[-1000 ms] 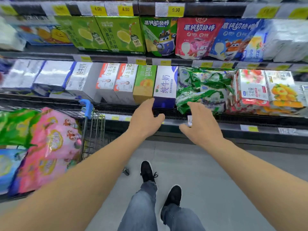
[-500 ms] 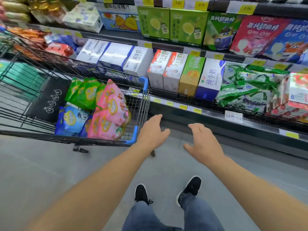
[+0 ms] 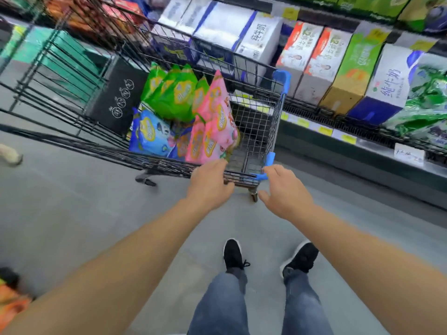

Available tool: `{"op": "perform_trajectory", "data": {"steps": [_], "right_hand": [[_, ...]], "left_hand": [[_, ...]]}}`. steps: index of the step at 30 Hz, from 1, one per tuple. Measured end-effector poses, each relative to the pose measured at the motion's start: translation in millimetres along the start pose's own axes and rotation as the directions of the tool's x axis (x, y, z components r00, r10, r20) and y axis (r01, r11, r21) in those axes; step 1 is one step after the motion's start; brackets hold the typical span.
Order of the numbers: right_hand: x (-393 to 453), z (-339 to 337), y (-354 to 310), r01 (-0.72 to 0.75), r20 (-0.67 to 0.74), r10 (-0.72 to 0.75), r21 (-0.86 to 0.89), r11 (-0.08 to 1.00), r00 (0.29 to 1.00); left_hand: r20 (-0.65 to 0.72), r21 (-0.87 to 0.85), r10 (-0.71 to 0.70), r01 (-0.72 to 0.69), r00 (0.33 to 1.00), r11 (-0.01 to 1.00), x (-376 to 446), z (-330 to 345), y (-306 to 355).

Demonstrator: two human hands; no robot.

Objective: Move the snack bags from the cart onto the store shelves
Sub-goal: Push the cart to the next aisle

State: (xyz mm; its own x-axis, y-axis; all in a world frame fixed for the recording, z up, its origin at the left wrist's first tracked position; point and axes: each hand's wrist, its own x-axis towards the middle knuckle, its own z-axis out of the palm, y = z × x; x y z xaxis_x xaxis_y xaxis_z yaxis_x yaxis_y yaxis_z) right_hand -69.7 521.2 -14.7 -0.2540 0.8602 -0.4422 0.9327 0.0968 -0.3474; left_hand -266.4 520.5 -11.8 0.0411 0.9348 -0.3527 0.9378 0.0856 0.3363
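Reaching toward the wire shopping cart (image 3: 256, 131), we hold our left hand (image 3: 209, 187) and right hand (image 3: 286, 192) loose and empty at its near rim, while pink snack bags (image 3: 212, 126), green snack bags (image 3: 174, 95) and blue snack bags (image 3: 150, 134) sit inside, beside the store shelves (image 3: 377, 151).

Boxed milk cartons (image 3: 256, 38) in white and blue are standing in a row beside orange-and-white boxes (image 3: 312, 56) and a green and yellow box (image 3: 350, 71). Green wrapped packs (image 3: 425, 105) are lying to their right. Black shoes (image 3: 233, 253) and blue jeans (image 3: 222, 305) are showing above the grey floor (image 3: 72, 213).
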Motion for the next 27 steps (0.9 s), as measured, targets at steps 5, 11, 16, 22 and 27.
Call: {"op": "perform_trajectory", "data": {"steps": [5,11,16,22,27], "right_hand": [[38.3,21.2,-19.7,0.081,0.010,-0.081,-0.144,0.986,0.997],[70.1,46.0,-26.6,0.066,0.118,-0.037,-0.253,0.965,0.992],[75.3,57.5,-22.5,0.052,0.047,-0.045,-0.177,0.983,0.998],[71.7,62.0,-20.3,0.025,0.040,-0.018,-0.181,0.983,0.999],[58.8,67.3,-15.7,0.000,0.019,0.003,-0.180,0.984,1.000]], "left_hand": [[-0.023,0.113,0.024,-0.021,0.999,0.993,5.3,8.5,-30.4],[-0.123,0.190,0.076,-0.052,0.990,0.980,17.3,22.1,-55.2],[-0.115,0.143,0.067,-0.050,0.991,0.988,34.8,24.1,-57.5],[-0.027,0.158,0.083,-0.078,0.996,0.984,41.2,23.2,-60.3],[-0.048,0.171,0.096,-0.087,0.994,0.981,32.5,30.8,-54.6]]}}
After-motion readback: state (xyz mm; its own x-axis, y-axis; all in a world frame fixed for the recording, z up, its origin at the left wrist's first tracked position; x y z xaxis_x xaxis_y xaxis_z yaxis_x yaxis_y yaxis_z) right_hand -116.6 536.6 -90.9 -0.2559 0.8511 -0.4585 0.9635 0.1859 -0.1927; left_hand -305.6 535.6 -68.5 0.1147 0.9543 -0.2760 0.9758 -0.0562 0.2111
